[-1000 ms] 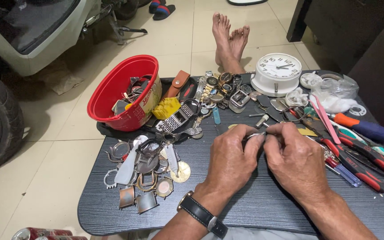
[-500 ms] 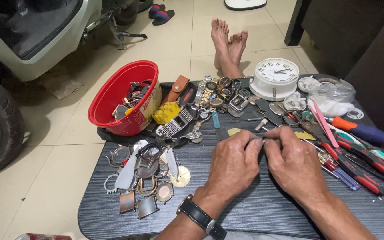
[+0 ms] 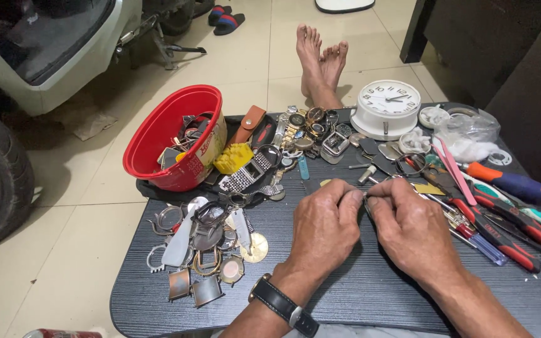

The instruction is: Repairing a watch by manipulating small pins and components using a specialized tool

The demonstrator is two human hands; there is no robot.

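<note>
Hands unmoved since earlier | left hand (image 3: pixel 324 226) and right hand (image 3: pixel 411 228) pinch small metal part (image 3: pixel 365 198) before white clock (image 3: pixel 386 106) | fitting step; next needs steadiness

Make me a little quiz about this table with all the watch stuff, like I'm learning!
1. True or false: the red bowl stands left of the white clock.
2. Which wrist wears a black-strapped watch?
3. The fingertips of the left hand and right hand: A) pinch one small part together B) lie far apart.

Key: 1 true. 2 left. 3 A.
</note>
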